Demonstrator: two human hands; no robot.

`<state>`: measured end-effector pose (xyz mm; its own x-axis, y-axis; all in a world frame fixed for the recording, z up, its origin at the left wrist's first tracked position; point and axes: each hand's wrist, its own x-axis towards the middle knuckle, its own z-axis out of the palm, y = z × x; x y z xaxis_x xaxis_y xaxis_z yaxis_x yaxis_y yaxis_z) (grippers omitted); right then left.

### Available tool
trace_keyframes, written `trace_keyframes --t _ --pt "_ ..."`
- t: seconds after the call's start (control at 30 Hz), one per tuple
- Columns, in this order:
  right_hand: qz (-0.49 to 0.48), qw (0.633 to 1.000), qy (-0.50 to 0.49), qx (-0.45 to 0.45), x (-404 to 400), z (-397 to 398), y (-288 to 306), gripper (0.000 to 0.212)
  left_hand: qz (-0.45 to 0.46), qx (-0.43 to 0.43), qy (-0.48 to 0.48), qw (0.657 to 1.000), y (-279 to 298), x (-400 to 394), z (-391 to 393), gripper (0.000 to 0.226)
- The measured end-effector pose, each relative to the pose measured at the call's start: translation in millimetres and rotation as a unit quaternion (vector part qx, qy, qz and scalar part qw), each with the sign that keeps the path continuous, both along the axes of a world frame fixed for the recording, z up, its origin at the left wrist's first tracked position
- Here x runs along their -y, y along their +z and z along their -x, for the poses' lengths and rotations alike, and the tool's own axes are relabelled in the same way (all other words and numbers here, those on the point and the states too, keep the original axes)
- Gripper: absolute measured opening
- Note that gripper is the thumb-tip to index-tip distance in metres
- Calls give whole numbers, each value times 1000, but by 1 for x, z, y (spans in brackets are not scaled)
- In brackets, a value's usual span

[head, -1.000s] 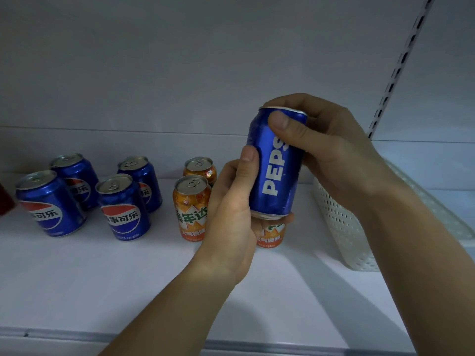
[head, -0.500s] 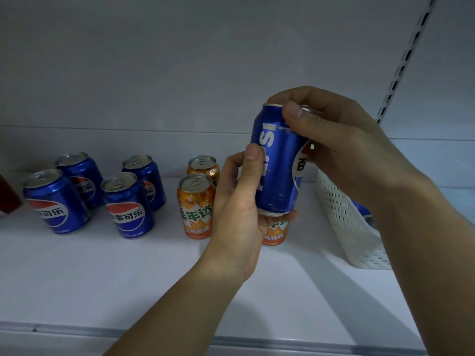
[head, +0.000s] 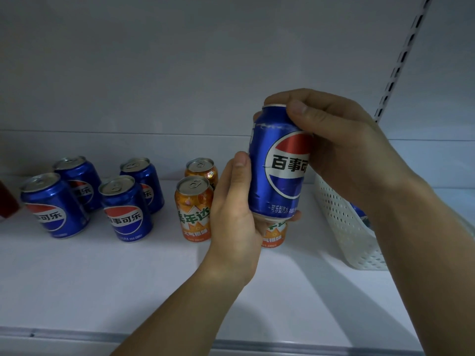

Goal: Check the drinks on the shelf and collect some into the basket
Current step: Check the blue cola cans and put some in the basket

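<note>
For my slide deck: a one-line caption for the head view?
Both hands hold a blue Pepsi can above the shelf.

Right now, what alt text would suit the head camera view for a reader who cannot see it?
Two hands hold a blue Pepsi can upright above a white shelf: left hand low, right hand on top. Four blue cans and three orange cans stand behind; a white basket sits right.

A red thing [head: 7, 201] at the left edge is cut off, too little showing to name it. The left hand [head: 235, 214] hides most of an orange can [head: 273, 233] behind the held blue can [head: 279, 165]. The right hand [head: 341, 147] covers that can's top and the end of its label. The right forearm hides much of the basket [head: 341, 227], where only a scrap of another blue can [head: 359, 214] shows.
</note>
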<state>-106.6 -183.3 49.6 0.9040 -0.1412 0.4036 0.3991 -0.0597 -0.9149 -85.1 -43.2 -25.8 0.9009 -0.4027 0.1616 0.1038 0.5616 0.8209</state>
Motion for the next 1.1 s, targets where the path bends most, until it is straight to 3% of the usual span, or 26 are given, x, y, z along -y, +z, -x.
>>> trace_keyframes --t 0.5,0.6,0.8,1.0,1.1 --pt "31 998 -52 5 2 0 -3 27 6 -34 -41 999 1 1 -1 56" --pt "43 997 -60 -12 2 -1 -4 34 -4 -34 -38 999 -1 0 -2 54" --pt "66 996 -53 -9 3 2 -1 30 -2 -42 -68 997 4 -3 0 62" --pt "2 993 -115 -2 11 1 -1 18 37 86 49 994 5 -8 -9 70" --pt "6 993 -108 -47 16 1 -3 25 9 168 114 979 8 -12 -13 74"
